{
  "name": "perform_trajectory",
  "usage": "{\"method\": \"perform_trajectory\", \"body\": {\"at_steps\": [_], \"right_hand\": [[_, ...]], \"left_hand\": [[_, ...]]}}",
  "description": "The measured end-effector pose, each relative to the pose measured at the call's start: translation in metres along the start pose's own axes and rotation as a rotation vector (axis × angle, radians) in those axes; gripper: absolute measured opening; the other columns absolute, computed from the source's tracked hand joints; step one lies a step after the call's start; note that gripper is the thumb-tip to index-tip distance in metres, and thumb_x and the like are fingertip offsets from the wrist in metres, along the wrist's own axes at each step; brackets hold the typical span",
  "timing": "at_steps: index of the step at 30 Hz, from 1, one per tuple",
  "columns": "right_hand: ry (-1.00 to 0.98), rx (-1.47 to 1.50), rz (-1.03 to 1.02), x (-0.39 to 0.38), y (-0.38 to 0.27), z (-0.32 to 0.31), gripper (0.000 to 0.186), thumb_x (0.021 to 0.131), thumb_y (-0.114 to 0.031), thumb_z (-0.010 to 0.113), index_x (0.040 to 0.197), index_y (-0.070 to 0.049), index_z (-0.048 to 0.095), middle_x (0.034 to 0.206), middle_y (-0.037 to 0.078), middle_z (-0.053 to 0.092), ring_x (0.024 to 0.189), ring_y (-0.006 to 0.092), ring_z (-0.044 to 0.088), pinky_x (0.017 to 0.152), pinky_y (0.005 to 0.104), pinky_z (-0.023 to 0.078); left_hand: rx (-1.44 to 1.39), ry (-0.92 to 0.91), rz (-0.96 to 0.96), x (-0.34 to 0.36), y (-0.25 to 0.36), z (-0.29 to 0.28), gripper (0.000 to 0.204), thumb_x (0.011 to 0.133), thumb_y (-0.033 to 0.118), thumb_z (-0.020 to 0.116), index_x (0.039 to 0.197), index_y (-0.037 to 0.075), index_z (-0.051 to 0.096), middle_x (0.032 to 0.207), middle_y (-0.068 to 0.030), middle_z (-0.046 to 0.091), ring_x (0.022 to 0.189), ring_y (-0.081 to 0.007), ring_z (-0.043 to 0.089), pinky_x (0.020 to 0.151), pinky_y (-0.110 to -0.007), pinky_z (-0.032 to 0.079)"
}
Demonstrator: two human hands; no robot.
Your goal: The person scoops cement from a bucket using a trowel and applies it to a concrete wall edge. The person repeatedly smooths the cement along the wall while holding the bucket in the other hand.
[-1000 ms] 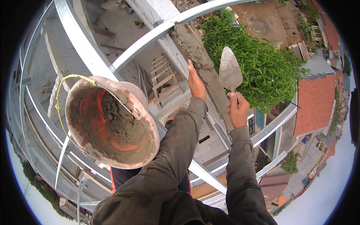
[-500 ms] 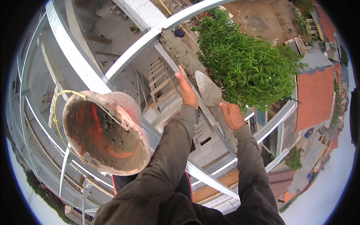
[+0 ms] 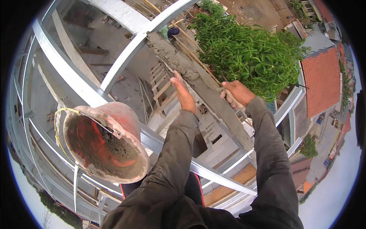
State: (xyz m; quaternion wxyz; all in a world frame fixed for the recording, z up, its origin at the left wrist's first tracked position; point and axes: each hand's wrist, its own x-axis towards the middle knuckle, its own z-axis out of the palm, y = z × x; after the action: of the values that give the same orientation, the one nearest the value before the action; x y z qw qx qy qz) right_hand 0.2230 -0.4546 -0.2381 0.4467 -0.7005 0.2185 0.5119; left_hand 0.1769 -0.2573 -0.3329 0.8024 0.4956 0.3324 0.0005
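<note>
My right hand point(image 3: 237, 94) is closed around the handle of a trowel point(image 3: 207, 79). Its mortar-grey blade lies tilted along the outer edge of a narrow wall top point(image 3: 225, 112) coated in wet mortar. On the inner edge of that wall, my left hand point(image 3: 184, 94) is held flat with fingers straight and nothing gripped; whether it touches the mortar is hard to tell. Left of my left forearm stands a reddish bucket point(image 3: 124, 114), its mouth tilted toward me, with grey mortar point(image 3: 122, 147) inside and a yellow-wrapped wire handle point(image 3: 65, 110).
Silvery metal beams point(image 3: 68, 65) cross at the left and beneath my arms. Below, a wooden ladder-like frame point(image 3: 162, 89) leans inside the building. A leafy tree point(image 3: 248, 57) grows beyond the wall. Another person in a dark cap point(image 3: 172, 32) is at the wall's far end.
My right hand has moved up and tipped the trowel over to the wall's outer edge. My left hand has shifted slightly left. The view has moved, showing more of the person beyond.
</note>
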Motion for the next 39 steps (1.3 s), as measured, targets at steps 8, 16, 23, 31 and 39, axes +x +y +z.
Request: {"method": "perform_trajectory", "body": {"at_steps": [8,16,23,31,39], "right_hand": [[0.366,0.071,-0.271,-0.06,0.088,0.036,0.043,0.109,-0.039,0.053,0.093,-0.001,0.066,0.059,-0.001,0.05,0.047,0.0089,0.046,0.044,0.0265,0.035],[0.492,-0.285,-0.427,-0.028,0.069,0.066,0.045,0.103,-0.04,0.061,0.107,0.005,0.066,0.063,0.024,0.056,0.059,0.0388,0.058,0.062,0.0477,0.044],[0.565,-0.515,-0.484,-0.006,0.043,0.068,0.048,0.105,-0.042,0.056,0.11,0.004,0.066,0.072,0.03,0.062,0.078,0.0505,0.063,0.072,0.0576,0.047],[0.569,-0.802,-0.516,0.029,-0.002,0.074,0.043,0.105,-0.041,0.052,0.096,-0.001,0.064,0.079,0.027,0.068,0.08,0.049,0.067,0.075,0.0593,0.052],[0.539,-0.784,-0.387,-0.017,0.06,0.07,0.041,0.106,-0.04,0.051,0.095,-0.002,0.062,0.079,0.027,0.069,0.081,0.0489,0.068,0.073,0.06,0.051]], "left_hand": [[0.572,0.534,0.266,0.074,0.049,-0.004,0.03,0.088,0.03,0.081,0.093,0.002,0.076,0.089,-0.0152,0.075,0.082,-0.0282,0.071,0.079,-0.046,0.055],[0.866,0.493,0.15,0.085,0.063,0.005,0.033,0.081,0.034,0.083,0.09,0.003,0.081,0.087,-0.019,0.078,0.083,-0.0319,0.076,0.081,-0.044,0.058],[0.538,0.427,0.265,0.081,0.057,-0.006,0.023,0.084,0.021,0.079,0.09,-0.001,0.077,0.079,-0.0107,0.073,0.071,-0.0209,0.067,0.069,-0.038,0.053],[-0.054,0.196,-0.025,0.07,0.061,-0.008,0.024,0.093,0.017,0.076,0.108,0.0,0.071,0.1,-0.0046,0.067,0.094,-0.0133,0.061,0.081,-0.031,0.049],[-0.185,0.166,-0.064,0.044,0.047,-0.008,0.065,0.107,0.049,0.053,0.145,-0.003,0.053,0.148,-0.0129,0.055,0.136,-0.022,0.049,0.113,-0.035,0.037]]}}
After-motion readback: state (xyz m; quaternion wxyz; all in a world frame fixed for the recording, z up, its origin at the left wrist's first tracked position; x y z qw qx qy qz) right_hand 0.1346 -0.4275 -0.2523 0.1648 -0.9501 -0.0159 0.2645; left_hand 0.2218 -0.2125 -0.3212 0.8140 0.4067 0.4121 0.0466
